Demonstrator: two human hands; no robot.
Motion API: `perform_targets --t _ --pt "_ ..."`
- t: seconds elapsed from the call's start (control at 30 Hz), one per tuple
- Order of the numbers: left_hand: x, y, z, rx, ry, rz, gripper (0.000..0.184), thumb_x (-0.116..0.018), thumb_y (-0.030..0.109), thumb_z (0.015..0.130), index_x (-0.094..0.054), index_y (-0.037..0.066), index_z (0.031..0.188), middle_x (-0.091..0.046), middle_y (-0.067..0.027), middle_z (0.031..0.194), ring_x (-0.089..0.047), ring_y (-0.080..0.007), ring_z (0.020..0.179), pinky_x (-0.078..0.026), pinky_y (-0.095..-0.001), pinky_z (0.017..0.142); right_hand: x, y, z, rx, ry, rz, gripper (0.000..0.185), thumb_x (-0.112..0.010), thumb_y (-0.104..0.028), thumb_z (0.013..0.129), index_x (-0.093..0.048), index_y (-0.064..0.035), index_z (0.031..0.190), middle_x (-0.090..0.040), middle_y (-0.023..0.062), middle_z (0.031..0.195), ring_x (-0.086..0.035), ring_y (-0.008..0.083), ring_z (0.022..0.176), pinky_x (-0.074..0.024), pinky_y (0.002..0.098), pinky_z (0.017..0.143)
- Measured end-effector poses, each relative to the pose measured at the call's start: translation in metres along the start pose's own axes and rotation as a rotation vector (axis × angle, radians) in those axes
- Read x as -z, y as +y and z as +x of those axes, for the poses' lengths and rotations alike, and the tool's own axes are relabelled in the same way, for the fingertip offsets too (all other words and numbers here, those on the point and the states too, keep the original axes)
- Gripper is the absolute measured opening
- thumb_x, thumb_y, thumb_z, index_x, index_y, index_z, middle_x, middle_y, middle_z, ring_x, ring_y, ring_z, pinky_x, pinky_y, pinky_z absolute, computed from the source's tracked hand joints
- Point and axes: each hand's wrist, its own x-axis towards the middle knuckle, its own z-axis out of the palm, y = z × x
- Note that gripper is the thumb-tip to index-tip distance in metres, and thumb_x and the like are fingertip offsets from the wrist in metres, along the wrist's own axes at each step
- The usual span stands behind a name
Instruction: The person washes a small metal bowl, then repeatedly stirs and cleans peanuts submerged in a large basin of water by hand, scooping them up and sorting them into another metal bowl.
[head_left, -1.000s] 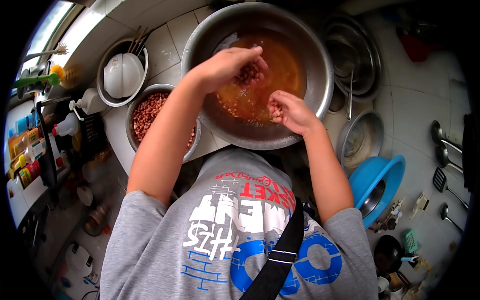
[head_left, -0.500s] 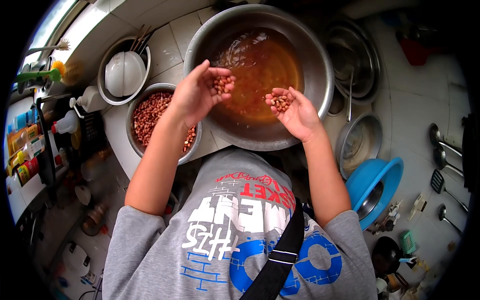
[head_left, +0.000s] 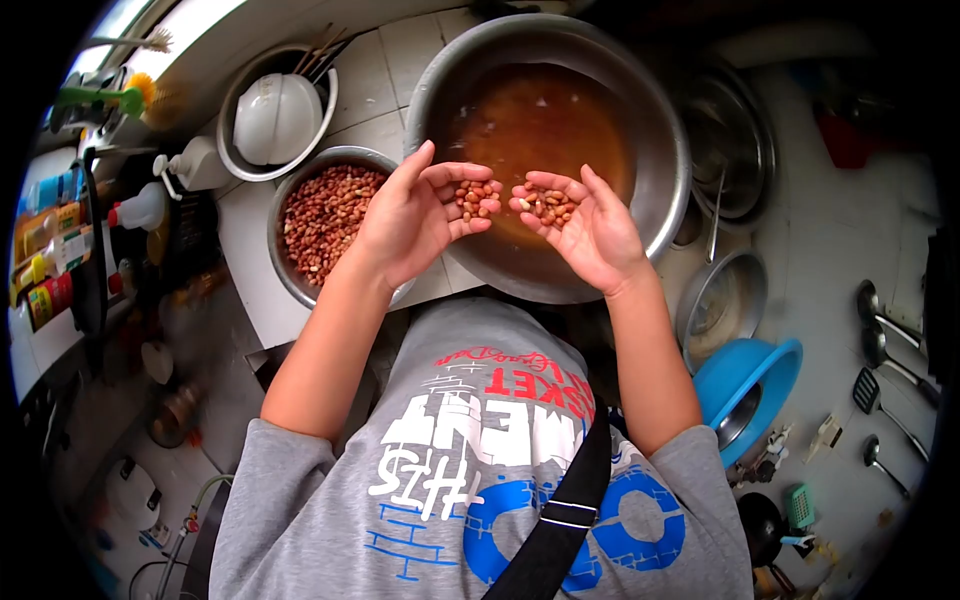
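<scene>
Peanuts (head_left: pixel 473 199) with reddish skins lie in the cupped fingers of my left hand (head_left: pixel 410 220), palm up. My right hand (head_left: pixel 600 235) is cupped too and holds more peanuts (head_left: pixel 548 206). Both hands are over the near side of a large metal basin (head_left: pixel 667 215), fingertips facing with a small gap between them. Brownish water (head_left: pixel 540 120) fills the basin's bottom; its near part is partly hidden by my hands. Left of my left hand, a metal bowl (head_left: pixel 277 254) is full of reddish peanuts (head_left: pixel 330 215), partly covered by my forearm.
White bowls (head_left: pixel 275 118) and chopsticks sit in a metal bowl (head_left: pixel 226 150) at the upper left. Stacked metal pans (head_left: pixel 762 165), a metal basin (head_left: pixel 758 300) and a blue basin (head_left: pixel 780 385) are on the right. Ladles (head_left: pixel 875 350) hang beyond. Bottles (head_left: pixel 50 250) stand far left.
Both hands have risen from over the water, turned palm up and come closer together with peanuts in them. The view has shifted, so the basin appears further right.
</scene>
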Motion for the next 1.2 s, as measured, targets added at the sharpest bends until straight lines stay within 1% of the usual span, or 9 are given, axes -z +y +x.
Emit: perform_targets --t 0.23,0.37,0.4,0.5,0.6,0.8,0.97,1.17,1.2 --pt "0.035 0.031 -0.063 -0.216 0.111 0.044 0.063 -0.035 0.051 0.105 -0.058 -0.005 0.124 -0.064 -0.0192 0.119 -0.062 -0.0261 0.108 -0.050 -0.0394 0.094 -0.060 0.048 0.050 -0.134 -0.188 -0.151 0.055 -0.032 -0.040 0.109 -0.057 0.0061 0.127 -0.062 0.0216 0.126 -0.061 0.0262 0.116 -0.0484 0.0379 0.102" --pt "0.060 0.051 -0.105 -0.281 0.335 0.191 0.065 -0.034 0.055 0.105 -0.056 -0.001 0.129 -0.059 -0.0159 0.127 -0.059 -0.0267 0.115 -0.049 -0.0428 0.097 -0.100 0.087 0.078 -0.238 -0.285 -0.268 0.051 -0.031 -0.039 0.110 -0.057 -0.0004 0.131 -0.063 0.0123 0.129 -0.057 0.0193 0.120 -0.0438 0.0338 0.102" --pt "0.062 0.055 -0.113 -0.259 0.374 0.218 0.067 -0.034 0.057 0.104 -0.055 -0.001 0.130 -0.057 -0.0160 0.130 -0.059 -0.0275 0.117 -0.049 -0.0438 0.098 -0.109 0.094 0.083 -0.305 -0.290 -0.345 0.053 -0.032 -0.043 0.109 -0.052 -0.0037 0.139 -0.056 0.0097 0.139 -0.049 0.0152 0.126 -0.0398 0.0332 0.103" --pt "0.075 0.059 -0.130 -0.212 0.479 0.324 0.074 -0.034 0.062 0.102 -0.050 0.001 0.139 -0.049 -0.0162 0.141 -0.057 -0.0304 0.119 -0.052 -0.0470 0.096 -0.129 0.107 0.084 -0.387 -0.381 -0.476 0.076 -0.036 -0.059 0.104 -0.025 -0.0044 0.156 -0.018 0.0153 0.163 -0.016 0.0302 0.151 -0.0188 0.0475 0.121" --pt "0.079 0.061 -0.140 -0.186 0.492 0.358 0.080 -0.036 0.065 0.100 -0.045 -0.001 0.144 -0.041 -0.0196 0.149 -0.054 -0.0350 0.122 -0.051 -0.0500 0.097 -0.133 0.111 0.084 -0.466 -0.349 -0.498 0.080 -0.035 -0.061 0.103 -0.018 -0.0057 0.159 -0.007 0.0170 0.165 -0.004 0.0340 0.153 -0.0097 0.0517 0.122" --pt "0.078 0.058 -0.142 -0.190 0.651 0.434 0.074 -0.036 0.063 0.101 -0.053 0.001 0.139 -0.047 -0.0176 0.146 -0.056 -0.0318 0.124 -0.052 -0.0456 0.095 -0.130 0.112 0.086 -0.438 -0.296 -0.515 0.064 -0.040 -0.049 0.106 -0.033 -0.0080 0.154 -0.030 0.0177 0.157 -0.025 0.0305 0.149 -0.0260 0.0450 0.120" --pt "0.082 0.053 -0.135 -0.278 0.653 0.544 0.067 -0.037 0.054 0.105 -0.054 -0.002 0.136 -0.055 -0.0179 0.138 -0.057 -0.0307 0.125 -0.047 -0.0401 0.100 -0.115 0.117 0.089 -0.078 -0.430 -0.925 0.041 -0.055 -0.023 0.101 -0.055 0.0009 0.135 -0.059 0.0086 0.126 -0.055 0.0135 0.117 -0.0445 0.0301 0.100" --pt "0.069 0.053 -0.104 -0.347 0.577 0.700 0.044 -0.046 0.037 0.106 -0.061 0.000 0.124 -0.066 -0.0115 0.122 -0.064 -0.0203 0.111 -0.049 -0.0311 0.092 -0.097 0.103 0.068 -0.054 -0.512 -1.060 0.029 -0.061 -0.020 0.098 -0.065 0.0004 0.118 -0.069 0.0104 0.108 -0.064 0.0157 0.099 -0.0513 0.0314 0.087" --pt "0.068 0.054 -0.097 -0.354 0.567 0.735 0.041 -0.047 0.034 0.106 -0.061 0.000 0.123 -0.067 -0.0111 0.120 -0.065 -0.0196 0.110 -0.050 -0.0304 0.092 -0.092 0.098 0.062 -0.026 -0.484 -1.075 0.031 -0.062 -0.025 0.094 -0.067 0.0003 0.113 -0.072 0.0148 0.103 -0.069 0.0237 0.096 -0.0528 0.0355 0.087"
